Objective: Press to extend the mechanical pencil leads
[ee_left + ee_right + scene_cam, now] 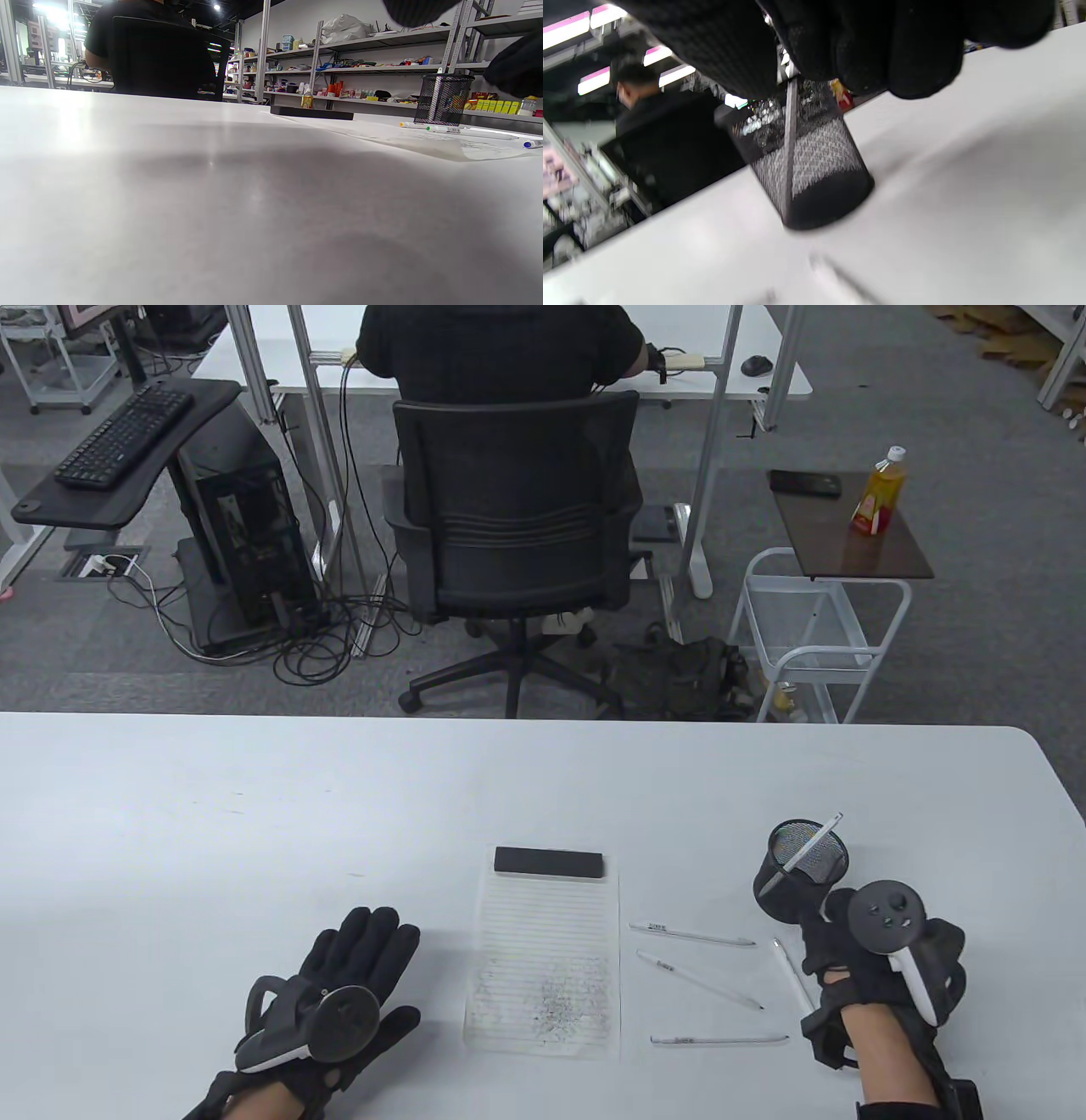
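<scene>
My left hand [356, 976] lies flat on the white table [212, 831] with fingers spread, touching nothing. My right hand [836, 954] hovers just in front of the black mesh pen cup [802, 865], fingers curled in; the right wrist view shows nothing between the fingers [882, 51]. One white mechanical pencil [814, 840] stands tilted in the cup, which also shows in the right wrist view [806, 169]. Three white pencils lie between the paper and my right hand [691, 935], [700, 980], [719, 1039]. Another pencil [791, 971] lies on the table by my right fingers.
A lined sheet of paper [543, 959] with grey scribble marks lies at the table's middle, a black bar [550, 861] across its top. The table's far edge [509, 719] faces an office chair with a seated person [509, 475].
</scene>
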Demonstrator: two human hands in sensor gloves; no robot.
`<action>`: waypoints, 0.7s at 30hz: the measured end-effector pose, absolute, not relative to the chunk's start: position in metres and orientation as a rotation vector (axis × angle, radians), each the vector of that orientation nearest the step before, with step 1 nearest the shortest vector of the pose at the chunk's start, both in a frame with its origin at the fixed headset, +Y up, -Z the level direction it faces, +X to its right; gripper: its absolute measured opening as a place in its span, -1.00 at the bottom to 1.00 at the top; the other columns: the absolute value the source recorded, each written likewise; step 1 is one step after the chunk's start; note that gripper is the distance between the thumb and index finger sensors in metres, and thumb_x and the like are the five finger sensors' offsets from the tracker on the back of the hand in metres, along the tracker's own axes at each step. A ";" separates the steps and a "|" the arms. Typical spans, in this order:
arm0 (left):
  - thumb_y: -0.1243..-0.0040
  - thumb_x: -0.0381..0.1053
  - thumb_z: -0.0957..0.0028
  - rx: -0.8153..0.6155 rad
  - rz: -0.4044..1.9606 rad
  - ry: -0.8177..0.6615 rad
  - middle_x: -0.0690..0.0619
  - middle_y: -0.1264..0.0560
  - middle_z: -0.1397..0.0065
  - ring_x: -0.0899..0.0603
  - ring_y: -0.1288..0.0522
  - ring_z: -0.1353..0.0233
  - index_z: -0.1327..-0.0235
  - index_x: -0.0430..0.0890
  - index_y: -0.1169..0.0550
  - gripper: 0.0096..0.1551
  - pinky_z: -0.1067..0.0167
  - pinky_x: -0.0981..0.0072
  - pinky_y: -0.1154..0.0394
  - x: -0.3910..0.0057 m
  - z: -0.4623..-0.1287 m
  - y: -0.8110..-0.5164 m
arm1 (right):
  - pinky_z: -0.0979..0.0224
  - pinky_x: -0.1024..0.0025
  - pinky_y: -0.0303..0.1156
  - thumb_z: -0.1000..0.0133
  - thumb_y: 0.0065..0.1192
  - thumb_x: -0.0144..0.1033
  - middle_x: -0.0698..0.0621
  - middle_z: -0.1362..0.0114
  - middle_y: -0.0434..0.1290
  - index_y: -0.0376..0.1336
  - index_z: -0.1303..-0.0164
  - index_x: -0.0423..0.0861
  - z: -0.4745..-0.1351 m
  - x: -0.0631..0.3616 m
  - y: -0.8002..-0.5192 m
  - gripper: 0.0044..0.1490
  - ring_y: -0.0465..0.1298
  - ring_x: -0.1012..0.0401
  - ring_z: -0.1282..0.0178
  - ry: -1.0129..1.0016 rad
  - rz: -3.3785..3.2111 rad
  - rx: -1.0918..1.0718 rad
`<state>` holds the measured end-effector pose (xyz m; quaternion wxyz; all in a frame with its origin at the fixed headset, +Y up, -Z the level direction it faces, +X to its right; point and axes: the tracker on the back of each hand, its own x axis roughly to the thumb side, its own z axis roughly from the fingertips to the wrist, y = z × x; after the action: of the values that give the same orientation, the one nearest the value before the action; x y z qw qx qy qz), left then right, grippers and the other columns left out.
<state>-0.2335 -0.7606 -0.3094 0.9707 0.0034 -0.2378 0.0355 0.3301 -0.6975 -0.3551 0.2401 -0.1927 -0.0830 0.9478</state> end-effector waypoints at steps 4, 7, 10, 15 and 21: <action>-0.01 0.40 0.02 0.008 0.072 -0.472 -0.14 0.06 -0.73 -0.44 0.01 -0.70 -0.67 0.02 0.01 0.05 -0.51 -0.37 -0.07 -0.235 -0.310 -0.761 | -0.28 -0.30 0.44 -0.13 0.51 -0.02 -0.26 -0.36 0.44 0.34 -0.42 -0.24 -0.366 0.346 -0.684 -0.21 0.53 -0.28 -0.24 -0.260 2.414 -0.570; -0.01 0.40 0.02 0.006 0.071 -0.464 -0.14 0.06 -0.73 -0.44 0.02 -0.70 -0.67 0.02 0.01 0.05 -0.51 -0.37 -0.06 -0.236 -0.310 -0.761 | -0.45 -0.49 0.20 -0.13 0.49 0.06 -0.27 -0.51 0.33 0.26 -0.53 -0.24 -0.385 0.354 -0.686 -0.09 0.36 -0.36 -0.47 -0.224 2.310 -0.620; -0.01 0.40 0.02 0.007 0.068 -0.456 -0.14 0.06 -0.73 -0.44 0.01 -0.70 -0.67 0.02 0.01 0.05 -0.51 -0.37 -0.06 -0.237 -0.310 -0.761 | -0.49 -0.56 0.07 -0.12 0.47 0.09 -0.27 -0.59 0.26 0.23 -0.57 -0.22 -0.403 0.359 -0.692 -0.05 0.25 -0.39 -0.58 -0.215 2.277 -0.683; -0.01 0.40 0.02 0.024 0.079 -0.457 -0.14 0.06 -0.73 -0.44 0.01 -0.70 -0.67 0.02 0.01 0.05 -0.51 -0.37 -0.07 -0.238 -0.309 -0.757 | -0.50 -0.49 -0.04 -0.11 0.48 0.08 -0.30 -0.61 0.22 0.22 -0.57 -0.24 -0.428 0.364 -0.710 -0.03 0.20 -0.39 -0.62 -0.173 2.136 -0.706; -0.01 0.40 0.02 0.053 0.077 -0.460 -0.14 0.06 -0.73 -0.44 0.01 -0.70 -0.67 0.02 0.01 0.05 -0.51 -0.37 -0.07 -0.236 -0.306 -0.752 | -0.49 -0.52 -0.06 -0.07 0.49 0.07 -0.31 -0.61 0.21 0.27 -0.52 -0.25 -0.450 0.363 -0.728 -0.06 0.16 -0.40 -0.62 -0.134 2.072 -0.752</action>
<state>-0.2362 -0.7515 -0.3056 0.9726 0.0260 -0.2279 0.0380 0.3629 -0.7278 -0.4502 0.4500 -0.3043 -0.0541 0.8378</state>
